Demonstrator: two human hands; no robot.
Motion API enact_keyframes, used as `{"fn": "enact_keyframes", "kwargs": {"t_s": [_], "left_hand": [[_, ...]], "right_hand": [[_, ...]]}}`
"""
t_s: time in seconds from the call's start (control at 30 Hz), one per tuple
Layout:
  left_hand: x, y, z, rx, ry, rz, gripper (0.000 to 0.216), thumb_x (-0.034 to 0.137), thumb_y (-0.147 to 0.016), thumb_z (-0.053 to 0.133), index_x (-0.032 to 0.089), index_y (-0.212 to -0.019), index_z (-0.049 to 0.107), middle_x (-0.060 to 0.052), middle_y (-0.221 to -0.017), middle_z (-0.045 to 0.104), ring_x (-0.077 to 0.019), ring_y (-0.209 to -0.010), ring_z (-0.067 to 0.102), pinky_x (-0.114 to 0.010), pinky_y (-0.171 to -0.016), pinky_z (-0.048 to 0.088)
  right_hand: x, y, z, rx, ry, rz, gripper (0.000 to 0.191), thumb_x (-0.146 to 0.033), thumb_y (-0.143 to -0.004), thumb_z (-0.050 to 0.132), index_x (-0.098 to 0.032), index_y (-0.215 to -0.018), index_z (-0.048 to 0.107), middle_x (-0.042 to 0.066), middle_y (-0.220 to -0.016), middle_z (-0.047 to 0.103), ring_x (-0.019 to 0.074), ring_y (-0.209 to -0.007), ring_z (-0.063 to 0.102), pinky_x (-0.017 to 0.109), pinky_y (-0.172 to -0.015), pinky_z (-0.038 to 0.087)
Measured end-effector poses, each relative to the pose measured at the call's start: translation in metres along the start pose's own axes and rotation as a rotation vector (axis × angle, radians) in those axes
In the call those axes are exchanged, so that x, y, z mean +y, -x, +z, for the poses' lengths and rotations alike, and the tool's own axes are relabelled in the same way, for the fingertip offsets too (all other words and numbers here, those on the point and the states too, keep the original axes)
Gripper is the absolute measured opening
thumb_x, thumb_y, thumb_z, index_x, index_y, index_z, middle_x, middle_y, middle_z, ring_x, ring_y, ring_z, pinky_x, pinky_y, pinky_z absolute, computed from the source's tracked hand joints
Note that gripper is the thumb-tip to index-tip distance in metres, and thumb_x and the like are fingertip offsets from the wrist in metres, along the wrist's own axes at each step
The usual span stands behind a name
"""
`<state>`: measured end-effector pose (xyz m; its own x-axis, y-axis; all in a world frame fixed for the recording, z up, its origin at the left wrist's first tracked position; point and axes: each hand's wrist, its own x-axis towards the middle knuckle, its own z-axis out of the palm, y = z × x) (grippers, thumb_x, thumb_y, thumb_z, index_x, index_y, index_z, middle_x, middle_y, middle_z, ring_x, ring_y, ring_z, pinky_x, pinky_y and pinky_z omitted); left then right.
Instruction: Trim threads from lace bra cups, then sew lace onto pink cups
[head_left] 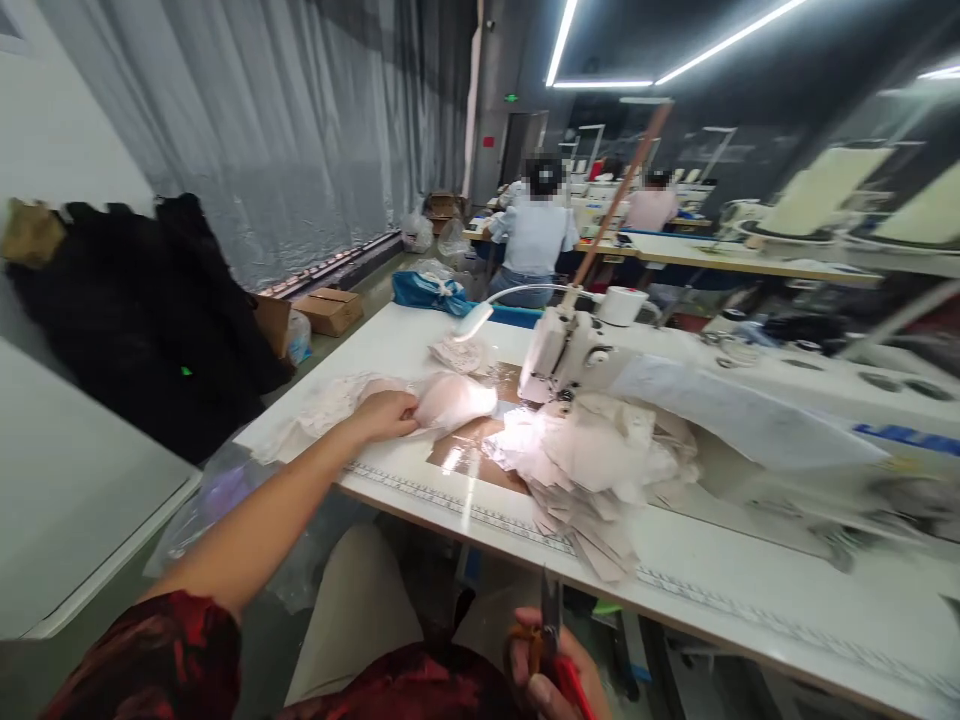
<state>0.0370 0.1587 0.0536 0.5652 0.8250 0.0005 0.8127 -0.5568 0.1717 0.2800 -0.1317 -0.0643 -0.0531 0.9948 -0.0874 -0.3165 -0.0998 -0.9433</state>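
My left hand reaches out over the left part of the sewing table. Its fingers are closed on the near edge of a pale pink bra with rounded cups, whose lacy part spreads to the left. Low in front of my body, below the table edge, my right hand grips scissors with red and orange handles. Their dark blades point upward. A pile of pale fabric pieces lies under and beside the head of the sewing machine, some hanging toward the front edge.
A small lamp lights the area by the needle. A measuring tape strip runs along the table's front edge. Beyond the table sits a person in a light top, near a blue bag. Cardboard boxes stand on the floor at left.
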Motion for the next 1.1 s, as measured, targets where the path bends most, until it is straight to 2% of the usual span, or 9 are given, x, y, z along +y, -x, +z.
{"fn": "enact_keyframes", "kwargs": {"t_s": [0.1, 0.23, 0.37, 0.43, 0.6, 0.7, 0.77, 0.93, 1.1], "left_hand": [[0.005, -0.002, -0.002, 0.086, 0.007, 0.011, 0.029, 0.037, -0.083, 0.043, 0.019, -0.065, 0.056, -0.005, -0.072, 0.062, -0.0205, -0.077, 0.054, -0.026, -0.065, 0.033], [0.007, -0.003, -0.029, 0.191, 0.036, 0.021, 0.038, 0.043, -0.085, 0.042, 0.018, -0.055, 0.048, -0.004, -0.070, 0.060, -0.0198, -0.077, 0.053, -0.026, -0.062, 0.029], [0.013, -0.001, -0.052, 0.195, 0.029, -0.155, 0.043, 0.051, -0.082, 0.047, 0.018, -0.055, 0.048, -0.001, -0.053, 0.050, -0.0158, -0.055, 0.043, -0.027, -0.055, 0.019], [0.018, 0.001, -0.050, 0.138, 0.197, -0.189, 0.042, 0.053, -0.079, 0.052, 0.018, -0.055, 0.051, 0.000, -0.051, 0.049, -0.0147, -0.055, 0.043, -0.025, -0.053, 0.021], [0.035, 0.028, -0.015, -0.267, 1.136, -0.206, 0.035, 0.046, -0.070, 0.070, 0.015, -0.088, 0.069, -0.004, -0.083, 0.068, -0.0187, -0.082, 0.060, -0.024, -0.069, 0.043], [0.048, 0.055, 0.009, -0.405, 1.564, -0.257, 0.043, 0.034, -0.064, 0.079, 0.016, -0.103, 0.069, -0.006, -0.096, 0.069, -0.0163, -0.088, 0.061, -0.025, -0.080, 0.045], [0.058, 0.072, 0.022, -0.398, 1.720, -0.329, 0.043, 0.028, -0.060, 0.083, 0.015, -0.099, 0.071, -0.006, -0.092, 0.069, -0.0134, -0.083, 0.062, -0.023, -0.079, 0.045], [0.077, 0.105, 0.048, -0.262, 1.861, -0.538, 0.029, 0.026, -0.052, 0.087, 0.012, -0.067, 0.067, 0.000, -0.065, 0.063, -0.0082, -0.060, 0.055, -0.020, -0.063, 0.043], [0.080, 0.127, 0.074, -0.193, 1.799, -0.521, 0.036, 0.042, -0.064, 0.079, 0.011, -0.075, 0.065, -0.002, -0.068, 0.065, -0.0099, -0.061, 0.056, -0.021, -0.062, 0.042]], "right_hand": [[-0.004, -0.001, 0.005, 0.016, -0.023, -0.017, 0.055, -0.060, -0.068, 0.069, -0.027, -0.111, 0.060, 0.000, -0.067, 0.055, 0.0140, -0.055, 0.047, 0.027, -0.051, 0.037], [-0.006, -0.001, 0.005, 0.011, -0.037, -0.014, 0.054, -0.059, -0.069, 0.068, -0.025, -0.111, 0.059, 0.000, -0.068, 0.054, 0.0135, -0.057, 0.046, 0.027, -0.054, 0.035], [-0.004, -0.001, 0.004, -0.002, -0.046, -0.002, 0.056, -0.058, -0.069, 0.068, -0.025, -0.113, 0.058, -0.001, -0.069, 0.052, 0.0134, -0.058, 0.045, 0.027, -0.054, 0.033], [-0.002, -0.002, 0.005, -0.011, -0.036, 0.001, 0.056, -0.059, -0.069, 0.068, -0.025, -0.112, 0.058, -0.001, -0.068, 0.051, 0.0131, -0.057, 0.044, 0.026, -0.053, 0.031], [0.001, -0.005, 0.007, -0.052, -0.016, 0.038, 0.053, -0.056, -0.070, 0.070, -0.025, -0.112, 0.059, -0.002, -0.067, 0.053, 0.0128, -0.056, 0.044, 0.027, -0.054, 0.033], [0.001, -0.007, 0.003, -0.088, 0.053, 0.063, 0.050, -0.051, -0.073, 0.070, -0.024, -0.114, 0.059, 0.000, -0.071, 0.056, 0.0131, -0.059, 0.047, 0.026, -0.056, 0.035], [-0.001, -0.010, -0.002, -0.124, 0.132, 0.087, 0.049, -0.049, -0.075, 0.069, -0.024, -0.117, 0.059, 0.001, -0.074, 0.059, 0.0141, -0.061, 0.048, 0.027, -0.056, 0.036], [-0.011, -0.023, -0.007, -0.227, 0.332, 0.114, 0.056, -0.046, -0.077, 0.067, -0.022, -0.126, 0.055, 0.005, -0.081, 0.063, 0.0187, -0.068, 0.053, 0.030, -0.060, 0.041], [-0.021, -0.040, 0.001, -0.326, 0.517, 0.067, 0.046, -0.037, -0.078, 0.068, -0.022, -0.121, 0.060, 0.004, -0.082, 0.064, 0.0221, -0.073, 0.058, 0.031, -0.066, 0.045]]}}
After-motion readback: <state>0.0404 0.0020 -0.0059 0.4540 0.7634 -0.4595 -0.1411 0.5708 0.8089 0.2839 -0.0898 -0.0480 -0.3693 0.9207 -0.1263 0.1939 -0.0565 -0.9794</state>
